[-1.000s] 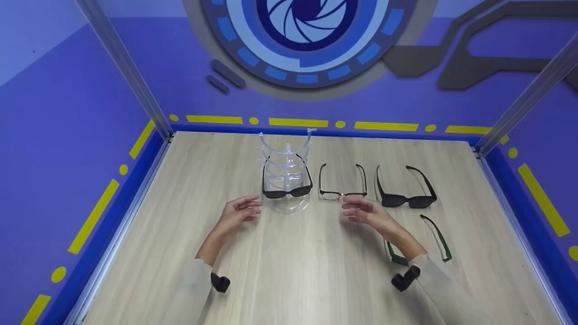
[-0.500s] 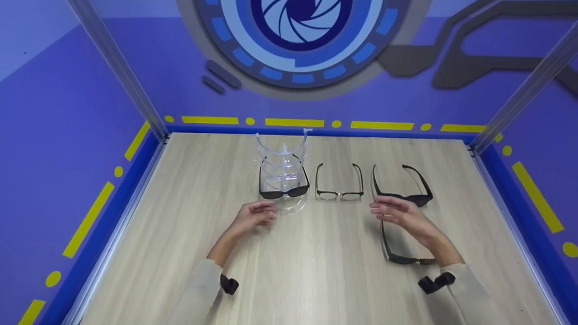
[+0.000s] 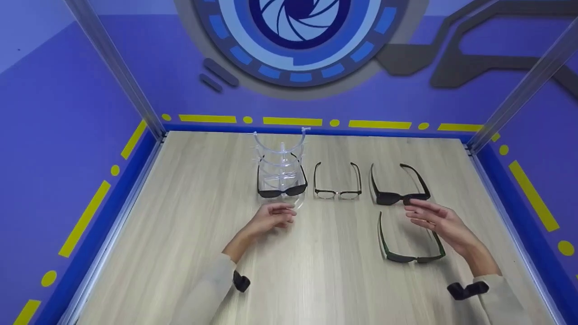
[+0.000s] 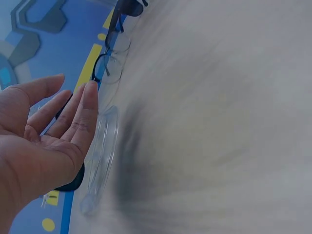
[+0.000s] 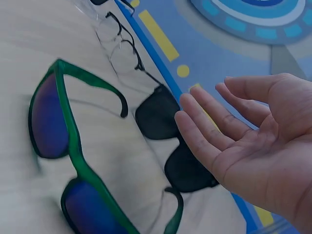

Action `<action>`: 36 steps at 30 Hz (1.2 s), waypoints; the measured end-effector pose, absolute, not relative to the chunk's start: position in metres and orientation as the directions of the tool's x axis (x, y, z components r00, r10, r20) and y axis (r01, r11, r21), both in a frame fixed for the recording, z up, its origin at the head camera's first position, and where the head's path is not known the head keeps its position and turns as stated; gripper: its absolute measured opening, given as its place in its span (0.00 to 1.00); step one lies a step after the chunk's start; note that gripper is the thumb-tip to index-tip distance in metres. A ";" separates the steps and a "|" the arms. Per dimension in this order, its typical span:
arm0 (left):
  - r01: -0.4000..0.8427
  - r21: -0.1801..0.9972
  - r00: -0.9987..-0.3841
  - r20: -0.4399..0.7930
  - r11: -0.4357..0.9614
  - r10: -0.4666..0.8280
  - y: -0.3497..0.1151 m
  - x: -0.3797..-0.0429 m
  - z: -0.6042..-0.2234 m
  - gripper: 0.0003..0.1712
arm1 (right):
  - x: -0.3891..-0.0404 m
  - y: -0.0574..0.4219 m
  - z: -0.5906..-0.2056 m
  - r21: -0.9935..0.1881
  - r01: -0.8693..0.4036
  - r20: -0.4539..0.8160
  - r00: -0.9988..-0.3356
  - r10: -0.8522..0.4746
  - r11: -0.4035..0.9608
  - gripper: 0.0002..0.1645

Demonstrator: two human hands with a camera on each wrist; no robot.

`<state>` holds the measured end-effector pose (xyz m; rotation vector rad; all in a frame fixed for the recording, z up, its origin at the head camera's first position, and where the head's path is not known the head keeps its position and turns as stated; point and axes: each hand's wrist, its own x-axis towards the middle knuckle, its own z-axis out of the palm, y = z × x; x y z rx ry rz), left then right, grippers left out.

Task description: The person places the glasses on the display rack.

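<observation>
My left hand (image 3: 272,217) is held in front of a clear plastic display stand (image 3: 282,163), its fingers loosely extended and holding nothing. Low on that stand sits a pair of black sunglasses (image 3: 271,193). In the left wrist view the stand's clear base (image 4: 103,156) shows beyond the fingers. My right hand (image 3: 445,224), palm turned inward and grasping nothing, hovers by the large black sunglasses (image 3: 389,198) and over the right side of the green-framed sunglasses (image 3: 414,259). Blue-purple lenses (image 5: 52,119) show on the green pair in the right wrist view.
Clear-lens eyeglasses with dark upper rims (image 3: 337,194) lie between the stand and the large black sunglasses, temples pointing to the back. Blue printed panels (image 3: 356,90) enclose the wooden tabletop (image 3: 216,180) at the back and both sides, with metal corner posts (image 3: 122,76).
My right hand has moved right, from the clear eyeglasses past the large black sunglasses. My left hand has shifted right, to the front of the stand. The glasses stay in place.
</observation>
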<state>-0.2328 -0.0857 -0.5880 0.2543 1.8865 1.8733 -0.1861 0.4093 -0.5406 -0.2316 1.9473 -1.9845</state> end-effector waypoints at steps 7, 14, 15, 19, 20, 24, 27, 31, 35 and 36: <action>-0.215 0.976 -0.842 -0.208 0.043 0.498 -0.055 -0.231 -0.592 0.27 | -0.180 0.441 -0.547 -0.987 0.159 -0.135 -0.919 -0.371 -0.036 0.24; -0.250 0.967 -0.794 -0.235 0.051 0.561 -0.024 -0.231 -0.597 0.26 | -0.169 0.465 -0.554 -0.986 0.167 -0.157 -0.944 -0.291 -0.010 0.22; -0.250 0.966 -0.788 -0.237 0.057 0.569 -0.020 -0.231 -0.598 0.26 | -0.167 0.468 -0.555 -0.986 0.168 -0.158 -0.946 -0.283 -0.012 0.22; -0.258 0.964 -0.764 -0.245 0.066 0.597 -0.004 -0.231 -0.598 0.26 | -0.162 0.479 -0.559 -0.980 0.193 -0.172 -0.938 -0.300 -0.041 0.23; -0.258 0.964 -0.757 -0.245 0.068 0.605 0.000 -0.231 -0.598 0.26 | -0.162 0.482 -0.560 -0.979 0.200 -0.178 -0.935 -0.308 -0.043 0.23; -0.242 0.967 -0.710 -0.229 0.074 0.666 0.020 -0.232 -0.601 0.27 | -0.158 0.489 -0.562 -0.962 0.263 -0.230 -0.922 -0.311 -0.067 0.24; -0.242 0.967 -0.672 -0.222 0.074 0.706 0.035 -0.231 -0.604 0.27 | -0.156 0.490 -0.566 -0.940 0.327 -0.286 -0.909 -0.305 -0.093 0.23; -0.266 0.962 -0.647 -0.228 0.065 0.727 0.054 -0.228 -0.607 0.27 | -0.152 0.491 -0.574 -0.924 0.367 -0.307 -0.882 -0.358 -0.110 0.26; -0.286 0.957 -0.613 -0.223 0.050 0.758 0.073 -0.223 -0.609 0.29 | -0.148 0.493 -0.580 -0.930 0.353 -0.280 -0.858 -0.430 -0.100 0.29; -0.293 0.955 -0.598 -0.223 0.048 0.770 0.077 -0.222 -0.609 0.30 | -0.147 0.493 -0.581 -0.932 0.351 -0.277 -0.853 -0.442 -0.093 0.29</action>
